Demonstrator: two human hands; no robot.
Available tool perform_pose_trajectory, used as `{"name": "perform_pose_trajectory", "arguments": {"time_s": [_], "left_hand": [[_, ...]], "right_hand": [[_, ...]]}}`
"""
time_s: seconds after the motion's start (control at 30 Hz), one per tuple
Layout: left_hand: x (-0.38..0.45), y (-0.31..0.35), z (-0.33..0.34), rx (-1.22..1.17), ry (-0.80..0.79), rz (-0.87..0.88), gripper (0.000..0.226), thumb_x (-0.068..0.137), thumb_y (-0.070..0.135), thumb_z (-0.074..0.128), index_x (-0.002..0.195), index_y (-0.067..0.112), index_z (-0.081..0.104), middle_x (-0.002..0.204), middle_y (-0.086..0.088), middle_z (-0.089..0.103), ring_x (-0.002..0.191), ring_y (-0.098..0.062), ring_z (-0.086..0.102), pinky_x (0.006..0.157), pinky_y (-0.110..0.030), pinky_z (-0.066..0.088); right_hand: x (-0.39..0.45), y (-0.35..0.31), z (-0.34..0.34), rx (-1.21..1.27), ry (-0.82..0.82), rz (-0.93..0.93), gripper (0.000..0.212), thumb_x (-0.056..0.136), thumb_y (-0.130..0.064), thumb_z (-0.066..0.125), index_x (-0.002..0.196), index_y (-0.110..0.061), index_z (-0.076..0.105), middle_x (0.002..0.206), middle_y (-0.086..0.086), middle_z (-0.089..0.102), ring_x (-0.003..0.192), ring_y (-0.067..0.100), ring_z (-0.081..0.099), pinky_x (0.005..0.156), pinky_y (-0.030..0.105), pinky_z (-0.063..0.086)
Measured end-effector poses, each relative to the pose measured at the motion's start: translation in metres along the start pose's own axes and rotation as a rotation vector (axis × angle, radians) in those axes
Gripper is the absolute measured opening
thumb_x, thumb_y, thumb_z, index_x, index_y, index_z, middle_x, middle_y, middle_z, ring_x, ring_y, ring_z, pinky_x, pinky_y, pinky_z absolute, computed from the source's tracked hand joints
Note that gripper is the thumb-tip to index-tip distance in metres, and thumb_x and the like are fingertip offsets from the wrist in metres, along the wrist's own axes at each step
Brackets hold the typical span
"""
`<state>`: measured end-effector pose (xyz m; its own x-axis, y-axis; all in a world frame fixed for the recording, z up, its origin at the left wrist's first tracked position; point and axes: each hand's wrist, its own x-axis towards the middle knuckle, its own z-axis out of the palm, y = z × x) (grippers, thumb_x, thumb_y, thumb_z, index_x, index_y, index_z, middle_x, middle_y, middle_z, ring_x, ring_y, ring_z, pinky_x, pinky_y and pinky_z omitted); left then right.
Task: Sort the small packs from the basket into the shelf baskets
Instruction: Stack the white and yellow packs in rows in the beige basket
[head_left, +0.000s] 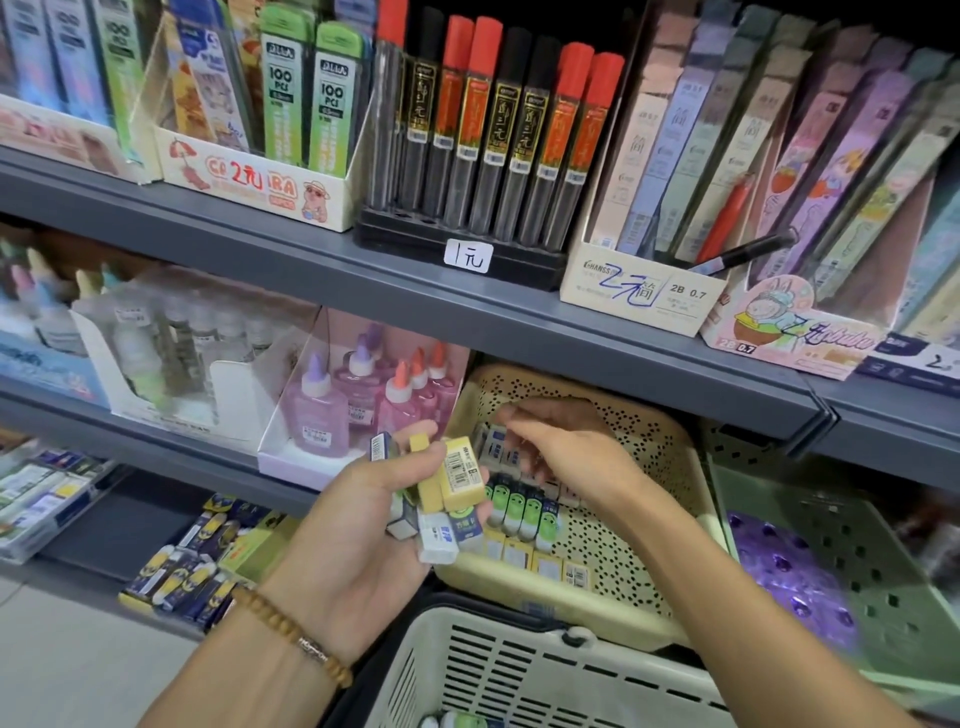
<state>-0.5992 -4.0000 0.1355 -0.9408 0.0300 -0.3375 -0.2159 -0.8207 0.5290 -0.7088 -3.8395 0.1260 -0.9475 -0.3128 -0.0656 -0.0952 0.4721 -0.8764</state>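
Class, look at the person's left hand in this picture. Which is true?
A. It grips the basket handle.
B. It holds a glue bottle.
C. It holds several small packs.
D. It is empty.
C: the left hand curls round a bunch of small packs, yellow and white ones.

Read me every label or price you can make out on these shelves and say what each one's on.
"100 PCS": green lead packs
"1元": tag on black tube rack
"2B 0.7": cream box
"2元": capybara box
Print on the packs in the left hand: too blurred.
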Motion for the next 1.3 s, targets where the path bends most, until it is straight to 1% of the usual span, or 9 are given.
{"name": "perform_pose_trajectory", "arguments": {"time_s": [0.07,0.13,0.37,0.57,0.7,0.83,0.97,1.1,1.3], "left_hand": [[0.000,-0.002,0.002,0.045,-0.008,0.030,0.051,0.067,0.002,0.064,0.117,0.008,0.060,0.097,-0.020,0.068,0.081,-0.032,0.067,0.072,-0.048,0.056],[0.001,-0.004,0.004,0.112,-0.029,0.064,0.054,0.065,0.000,0.064,0.118,0.009,0.059,0.100,-0.016,0.071,0.075,-0.027,0.068,0.068,-0.043,0.058],[0.000,-0.011,0.005,0.397,-0.012,0.168,0.058,0.063,-0.004,0.073,0.117,0.013,0.061,0.100,-0.014,0.071,0.073,-0.024,0.071,0.059,-0.035,0.059],[0.003,-0.012,0.000,0.827,0.025,0.289,0.071,0.058,0.009,0.086,0.121,0.027,0.058,0.114,-0.006,0.068,0.099,-0.028,0.069,0.090,-0.047,0.054],[0.001,-0.010,0.004,0.950,-0.021,0.261,0.087,0.055,0.020,0.083,0.134,0.025,0.049,0.120,-0.002,0.066,0.105,-0.020,0.067,0.096,-0.044,0.051],[0.003,-0.012,0.001,0.836,-0.030,0.187,0.077,0.066,0.006,0.085,0.133,0.022,0.050,0.114,-0.008,0.068,0.093,-0.025,0.072,0.087,-0.044,0.055],[0.007,-0.007,-0.003,0.514,0.077,0.180,0.051,0.078,-0.018,0.062,0.118,0.013,0.057,0.109,-0.018,0.066,0.089,-0.032,0.072,0.065,-0.036,0.060],[0.007,0.002,-0.007,0.267,0.095,0.213,0.053,0.080,-0.028,0.044,0.120,0.006,0.052,0.080,-0.016,0.074,0.085,-0.034,0.073,0.056,-0.034,0.060],[0.010,0.002,-0.007,0.255,0.084,0.226,0.048,0.082,-0.025,0.044,0.117,0.006,0.053,0.083,-0.016,0.075,0.086,-0.028,0.073,0.055,-0.032,0.059]], "right_hand": [[-0.017,-0.017,0.002,-0.024,-0.140,-0.069,0.012,0.087,-0.047,0.066,0.087,-0.038,0.074,0.068,-0.010,0.068,0.054,-0.001,0.055,0.051,0.011,0.043],[-0.026,-0.027,0.005,0.002,-0.246,-0.134,0.016,0.086,-0.035,0.072,0.100,-0.027,0.075,0.075,-0.004,0.068,0.058,-0.001,0.054,0.053,0.010,0.041],[-0.036,-0.035,-0.002,0.227,-0.250,0.042,0.009,0.086,-0.006,0.068,0.092,-0.011,0.073,0.063,0.002,0.060,0.046,0.006,0.046,0.040,0.017,0.036],[-0.040,-0.041,-0.006,0.106,-0.283,0.018,0.008,0.088,-0.015,0.069,0.092,-0.008,0.067,0.058,-0.003,0.063,0.047,0.009,0.053,0.039,0.019,0.040],[-0.040,-0.045,-0.003,-0.060,-0.331,-0.040,0.015,0.085,-0.025,0.076,0.086,-0.011,0.070,0.058,-0.003,0.060,0.040,0.005,0.047,0.037,0.015,0.035],[-0.032,-0.039,-0.009,-0.040,-0.336,0.048,0.007,0.087,-0.019,0.070,0.081,-0.017,0.072,0.056,-0.006,0.058,0.040,0.006,0.041,0.037,0.018,0.031],[-0.024,-0.014,-0.031,0.111,-0.222,0.213,0.009,0.089,-0.023,0.069,0.094,-0.016,0.071,0.063,0.002,0.061,0.043,0.006,0.041,0.038,0.019,0.027],[-0.022,0.018,-0.035,-0.232,-0.236,0.318,0.013,0.095,-0.027,0.061,0.105,-0.018,0.064,0.072,-0.002,0.059,0.050,0.004,0.048,0.046,0.020,0.039],[-0.018,0.034,-0.006,-0.324,-0.377,0.371,0.005,0.098,-0.020,0.057,0.098,-0.019,0.062,0.085,0.000,0.065,0.048,0.003,0.055,0.050,0.020,0.049]]}}
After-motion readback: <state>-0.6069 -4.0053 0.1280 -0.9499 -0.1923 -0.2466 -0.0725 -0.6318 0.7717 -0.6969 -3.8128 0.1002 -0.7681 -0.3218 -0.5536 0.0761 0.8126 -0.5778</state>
